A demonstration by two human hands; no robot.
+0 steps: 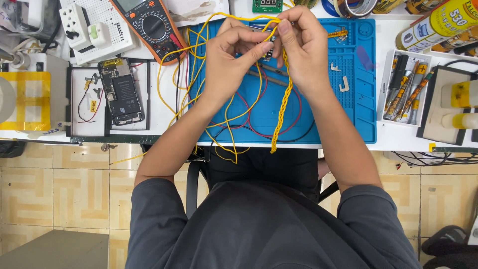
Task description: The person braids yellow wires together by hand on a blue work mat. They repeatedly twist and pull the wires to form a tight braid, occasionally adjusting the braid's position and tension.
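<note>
A white worktop (164,109) above a beige tiled floor carries a blue silicone work mat (358,99). Over the mat, the left hand (231,60) and right hand (303,47) meet, both with fingers pressed together, pinching the top of a braided yellow wire (285,104) that hangs down past the mat's front edge. Loose yellow wire strands (199,55) loop around the left wrist. An orange multimeter (152,25) lies just left of the mat, and an opened phone (121,92) lies farther left.

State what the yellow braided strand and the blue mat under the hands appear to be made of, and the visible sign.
Yellow braided strand: likely plastic-insulated wire; smooth, slightly glossy, holds its loops. Blue mat: probably silicone or rubber; matte, with moulded recesses. Both hands pinch the braid's top.
</note>
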